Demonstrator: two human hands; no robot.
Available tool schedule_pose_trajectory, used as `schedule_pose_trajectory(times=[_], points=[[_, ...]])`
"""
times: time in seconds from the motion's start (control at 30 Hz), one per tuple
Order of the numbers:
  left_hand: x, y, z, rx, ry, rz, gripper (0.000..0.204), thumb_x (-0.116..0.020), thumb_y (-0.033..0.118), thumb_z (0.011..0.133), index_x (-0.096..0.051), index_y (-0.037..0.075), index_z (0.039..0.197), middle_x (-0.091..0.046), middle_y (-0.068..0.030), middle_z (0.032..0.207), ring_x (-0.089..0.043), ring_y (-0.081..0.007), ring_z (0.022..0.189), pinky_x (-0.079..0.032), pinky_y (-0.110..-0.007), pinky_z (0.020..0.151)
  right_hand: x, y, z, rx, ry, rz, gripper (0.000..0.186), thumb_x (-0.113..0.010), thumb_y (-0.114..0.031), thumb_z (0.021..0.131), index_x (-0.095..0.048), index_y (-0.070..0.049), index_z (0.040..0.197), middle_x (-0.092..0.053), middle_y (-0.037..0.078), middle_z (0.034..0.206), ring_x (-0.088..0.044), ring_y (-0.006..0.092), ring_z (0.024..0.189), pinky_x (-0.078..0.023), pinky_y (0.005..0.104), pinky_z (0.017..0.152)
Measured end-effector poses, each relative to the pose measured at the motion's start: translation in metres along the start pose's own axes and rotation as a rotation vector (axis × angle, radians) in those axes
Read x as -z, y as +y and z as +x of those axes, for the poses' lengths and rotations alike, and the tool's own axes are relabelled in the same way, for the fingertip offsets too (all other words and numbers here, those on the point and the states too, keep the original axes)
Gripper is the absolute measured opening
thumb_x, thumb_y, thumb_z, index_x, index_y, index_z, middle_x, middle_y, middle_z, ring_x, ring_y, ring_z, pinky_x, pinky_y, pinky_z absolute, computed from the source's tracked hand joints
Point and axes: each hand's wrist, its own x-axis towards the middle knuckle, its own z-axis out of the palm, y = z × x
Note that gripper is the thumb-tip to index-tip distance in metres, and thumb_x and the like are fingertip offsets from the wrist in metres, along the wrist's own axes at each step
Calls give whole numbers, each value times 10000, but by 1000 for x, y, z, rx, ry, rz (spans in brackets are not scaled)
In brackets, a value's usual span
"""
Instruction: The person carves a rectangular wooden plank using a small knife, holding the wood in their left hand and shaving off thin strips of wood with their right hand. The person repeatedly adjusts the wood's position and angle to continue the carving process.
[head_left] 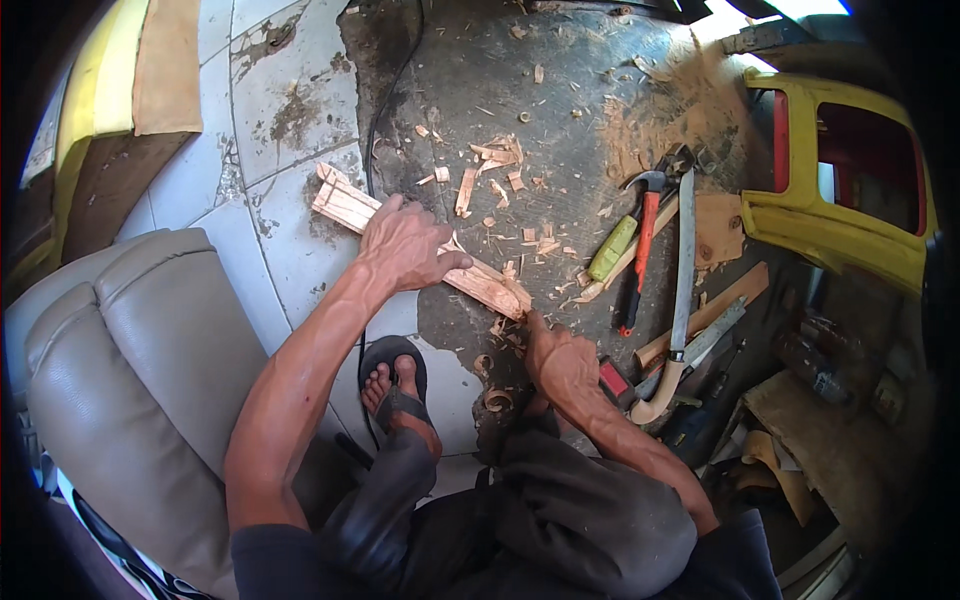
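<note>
Wooden strip [487,286], one, angled over the floor [455,85]. Left hand [405,245] clasps its middle; right hand [562,368] is curled at its near end, grip unclear. Probably light, stiff, splintery at the ends; best held by the long edges, mid-length.

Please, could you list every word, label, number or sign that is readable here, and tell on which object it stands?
No words, labels, numbers or signs can be read here.
Wooden strip under the left hand: no readable writing.
Hammer: any marking is too small.
Red-and-black object beside the right hand: too blurred.
</note>
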Motion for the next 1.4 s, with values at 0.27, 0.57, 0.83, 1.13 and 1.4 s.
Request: schedule_pose_trajectory(times=[0.27,0.57,0.83,1.13,1.4], points=[[-2,2,-4,2,59,6,584,-632,624,883,-799,69,953,-727,-150,845,-661,-294,918,-403,-418,879,-22,-1,10,-4,-14,47,298,-511,-131,946,-584,-25,1215,-714,289,921,-723,460,806,-589,541,744],[10,9,3,27,-10,65,582,-594,617,912,-800,79,998,-736,-197,897,-676,-341,948,-416,-447,887,2,21,3,-16,-14,206,297,-572,-204,933,-634,-87,1198,-718,291,1006,-701,475,977,-537,568,890],[10,10,-2,33,-45,21,573,-597,615,917,-804,92,1024,-739,-192,917,-678,-328,975,-412,-442,909,-5,18,0,13,26,117,236,-574,-180,923,-619,-65,1124,-726,274,927,-720,466,879,-564,566,794],[4,9,-3,34,-23,46,585,-598,619,911,-798,81,1023,-739,-193,918,-670,-337,951,-410,-443,910,-31,8,2,1,52,85,264,-510,-170,963,-631,-62,1171,-719,276,889,-720,461,868,-575,546,791],[5,11,2,19,-41,71,581,-590,611,916,-794,75,1013,-737,-196,910,-669,-342,946,-408,-442,892,-27,40,15,152,121,444,273,-551,-309,996,-704,-92,1060,-718,224,927,-682,477,891,-545,569,792]])
